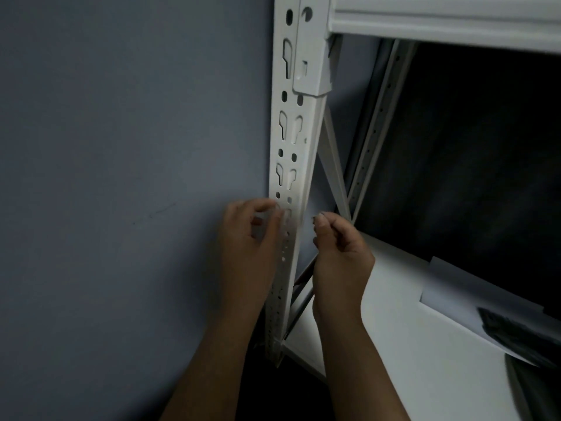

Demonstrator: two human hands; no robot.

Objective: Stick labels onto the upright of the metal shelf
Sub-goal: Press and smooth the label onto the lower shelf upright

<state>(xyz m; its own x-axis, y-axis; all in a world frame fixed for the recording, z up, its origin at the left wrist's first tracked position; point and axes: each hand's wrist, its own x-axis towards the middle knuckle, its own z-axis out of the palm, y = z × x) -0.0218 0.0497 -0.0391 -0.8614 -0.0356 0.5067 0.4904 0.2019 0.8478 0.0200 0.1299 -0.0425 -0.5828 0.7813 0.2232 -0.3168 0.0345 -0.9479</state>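
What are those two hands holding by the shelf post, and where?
Left hand pinches a pale, translucent label by its edge against the white metal upright; the right hand's grip is unclear.

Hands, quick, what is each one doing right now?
Left hand: pinches a clear label at the upright.
Right hand: fingers curled, fingertips pinched together; any hold cannot be told.
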